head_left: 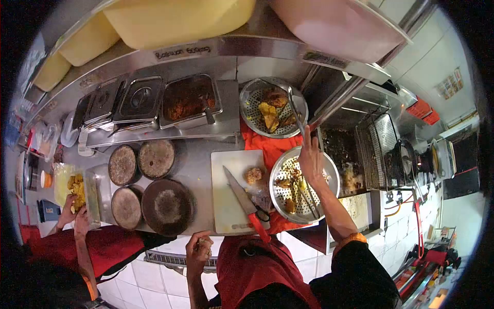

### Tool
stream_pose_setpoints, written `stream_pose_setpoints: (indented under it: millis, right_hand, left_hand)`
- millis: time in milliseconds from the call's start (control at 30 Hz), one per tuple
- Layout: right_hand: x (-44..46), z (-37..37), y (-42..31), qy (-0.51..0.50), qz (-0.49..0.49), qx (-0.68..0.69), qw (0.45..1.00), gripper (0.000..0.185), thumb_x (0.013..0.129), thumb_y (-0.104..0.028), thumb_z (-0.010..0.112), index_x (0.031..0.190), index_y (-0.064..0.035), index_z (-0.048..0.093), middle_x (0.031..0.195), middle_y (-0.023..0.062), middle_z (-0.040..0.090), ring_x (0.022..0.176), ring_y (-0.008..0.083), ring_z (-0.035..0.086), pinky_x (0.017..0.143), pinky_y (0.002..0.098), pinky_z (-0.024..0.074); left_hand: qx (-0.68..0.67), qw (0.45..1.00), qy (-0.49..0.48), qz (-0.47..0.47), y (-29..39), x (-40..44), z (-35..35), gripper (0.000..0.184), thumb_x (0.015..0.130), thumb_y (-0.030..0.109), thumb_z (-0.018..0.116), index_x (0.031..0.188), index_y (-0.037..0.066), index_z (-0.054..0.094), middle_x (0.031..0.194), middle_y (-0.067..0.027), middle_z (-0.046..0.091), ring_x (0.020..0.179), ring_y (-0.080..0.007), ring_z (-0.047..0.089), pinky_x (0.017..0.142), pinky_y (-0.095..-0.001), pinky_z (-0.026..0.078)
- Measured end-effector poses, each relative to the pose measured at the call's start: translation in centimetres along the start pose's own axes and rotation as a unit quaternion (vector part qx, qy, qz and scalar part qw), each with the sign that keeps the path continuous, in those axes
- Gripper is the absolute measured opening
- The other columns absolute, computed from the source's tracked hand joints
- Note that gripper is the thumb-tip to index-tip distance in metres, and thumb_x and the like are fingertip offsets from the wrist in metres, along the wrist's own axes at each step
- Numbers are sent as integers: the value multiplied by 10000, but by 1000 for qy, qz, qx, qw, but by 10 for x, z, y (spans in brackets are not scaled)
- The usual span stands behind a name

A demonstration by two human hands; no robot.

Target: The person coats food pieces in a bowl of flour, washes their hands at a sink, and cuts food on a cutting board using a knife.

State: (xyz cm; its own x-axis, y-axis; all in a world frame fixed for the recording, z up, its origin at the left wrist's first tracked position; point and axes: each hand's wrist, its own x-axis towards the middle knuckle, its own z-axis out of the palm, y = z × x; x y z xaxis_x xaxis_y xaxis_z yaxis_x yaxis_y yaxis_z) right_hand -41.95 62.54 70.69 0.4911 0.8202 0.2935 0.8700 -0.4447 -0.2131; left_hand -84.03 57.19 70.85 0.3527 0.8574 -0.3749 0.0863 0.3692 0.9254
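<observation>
My right hand point(312, 164) reaches over the lower perforated metal colander point(333, 180), its fingers stretched out and close to the end of the tongs point(295, 105). Those tongs lie across the upper colander point(248, 114), beside golden fried pieces point(269, 116). Another pair of tongs point(307, 198) rests in the lower colander among fried bits. My left hand point(198, 251) hangs in front of the counter edge, fingers curled; what they hold, if anything, is unclear. On the white cutting board point(222, 190) lie a large knife point(240, 191), a browned fried piece point(253, 175) and black-handled scissors point(261, 213).
Several dark stone bowls point(168, 207) stand left of the board. Behind them is a steel tray of red-brown food point(188, 98). A fryer basket point(379, 149) hangs at right. At far left, a co-worker's hands point(74, 219) touch yellow food. Tubs point(180, 23) sit on the overhead shelf.
</observation>
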Motion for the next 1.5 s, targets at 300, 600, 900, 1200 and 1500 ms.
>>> stream_pose_setpoints:
  millis: [300,600,900,1200,1500]
  right_hand:
    - [-19,-25,16,52,-63,-36,996,840,690,38,553,1445,-102,213,881,147,466,581,313,553,437,406,452]
    - [-190,-161,65,-3,38,-12,999,735,708,-10,565,1397,-165,362,774,87,452,577,233,529,435,362,445]
    - [-245,-113,180,-42,260,12,965,639,837,-71,529,1419,-160,280,867,166,510,570,367,550,467,453,460]
    - [-146,29,225,13,386,250,888,651,724,-24,573,1339,-16,360,1071,291,556,860,450,589,729,505,475]
    - [-119,73,216,-27,518,449,728,409,855,-204,555,1233,-50,531,947,216,644,893,347,625,826,412,459]
  left_hand:
    - [-14,999,-31,-18,-2,9,11,280,850,146,548,1097,15,561,799,-45,566,607,-83,474,527,-235,409]
    - [77,980,-167,-70,-15,20,61,196,829,147,530,973,16,555,801,-52,564,591,-84,487,524,-214,420]
    - [110,970,-190,-104,6,2,153,119,834,59,505,942,27,540,808,-51,567,578,-71,478,499,-206,398]
    - [82,986,-127,-64,-15,-53,159,131,841,85,508,951,27,551,812,-63,584,582,-72,488,498,-204,407]
    - [81,989,-83,-89,-26,-71,165,207,800,154,516,958,29,564,831,-53,591,624,-74,511,488,-202,414]
